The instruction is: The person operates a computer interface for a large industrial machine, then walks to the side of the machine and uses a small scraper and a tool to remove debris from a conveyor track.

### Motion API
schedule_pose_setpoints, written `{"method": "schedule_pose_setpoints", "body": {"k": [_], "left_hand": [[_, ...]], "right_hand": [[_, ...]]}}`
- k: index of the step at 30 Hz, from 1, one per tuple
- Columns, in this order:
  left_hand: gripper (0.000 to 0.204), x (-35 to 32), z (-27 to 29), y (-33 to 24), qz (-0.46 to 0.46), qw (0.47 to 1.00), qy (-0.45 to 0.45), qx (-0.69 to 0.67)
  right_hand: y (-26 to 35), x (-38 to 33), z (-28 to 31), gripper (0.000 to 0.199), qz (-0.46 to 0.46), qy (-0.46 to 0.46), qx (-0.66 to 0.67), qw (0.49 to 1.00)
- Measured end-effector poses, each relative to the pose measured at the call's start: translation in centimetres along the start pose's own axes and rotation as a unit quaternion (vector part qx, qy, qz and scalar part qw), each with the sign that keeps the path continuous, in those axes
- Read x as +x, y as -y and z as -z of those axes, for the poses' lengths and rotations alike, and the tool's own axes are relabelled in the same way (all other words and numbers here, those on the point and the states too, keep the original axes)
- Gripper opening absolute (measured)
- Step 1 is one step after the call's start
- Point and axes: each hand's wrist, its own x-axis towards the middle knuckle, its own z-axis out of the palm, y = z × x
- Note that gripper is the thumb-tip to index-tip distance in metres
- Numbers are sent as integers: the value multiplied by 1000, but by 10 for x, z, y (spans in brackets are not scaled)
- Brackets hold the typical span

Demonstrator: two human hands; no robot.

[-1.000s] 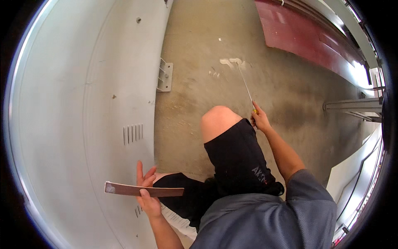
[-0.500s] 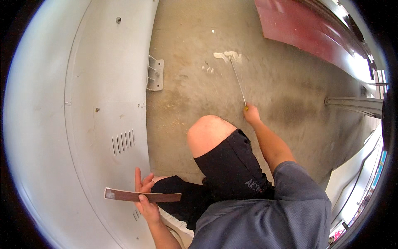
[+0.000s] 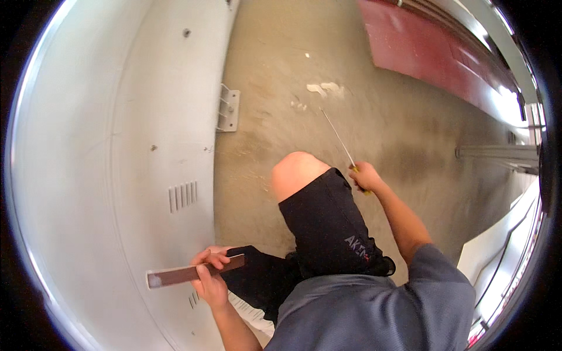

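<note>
A crouching person in a dark gray shirt [image 3: 369, 316] and black shorts [image 3: 316, 219] grasps a brown strip [image 3: 178, 276] in the left hand [image 3: 209, 281], thumb on the near face and fingers curled over the upper edge. The strip tilts slightly, its pale-patched end in front of a gray panel [image 3: 99, 128] at left, its other end above the shorts. The right hand [image 3: 367, 176], beyond the raised knee [image 3: 297, 169], is closed around the yellow-and-dark handle of a thin rod [image 3: 338, 139]. The rod's tip points toward white patches [image 3: 325, 89] on the floor [image 3: 281, 35], just short of them; whether it touches the floor cannot be told. A bracket [image 3: 230, 110] juts from the gray panel's edge; a red panel [image 3: 418, 52] stands at upper right.
</note>
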Motion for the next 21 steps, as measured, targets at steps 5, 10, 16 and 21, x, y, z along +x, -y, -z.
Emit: {"method": "schedule_pose_setpoints", "body": {"k": [5, 10, 16, 21], "left_hand": [[20, 35, -17, -39, 22, 997, -76, -18], [37, 73, -56, -112, -23, 998, -11, -53], [31, 68, -36, -163, -93, 994, 50, -13], [28, 54, -26, -169, -115, 992, 50, -25]], "right_hand": [[91, -117, 43, 15, 312, -111, -63, 941], [144, -162, 38, 10, 519, -86, -173, 833], [182, -189, 28, 14, 579, 4, -182, 795], [192, -187, 24, 18, 600, 22, -190, 777]]}}
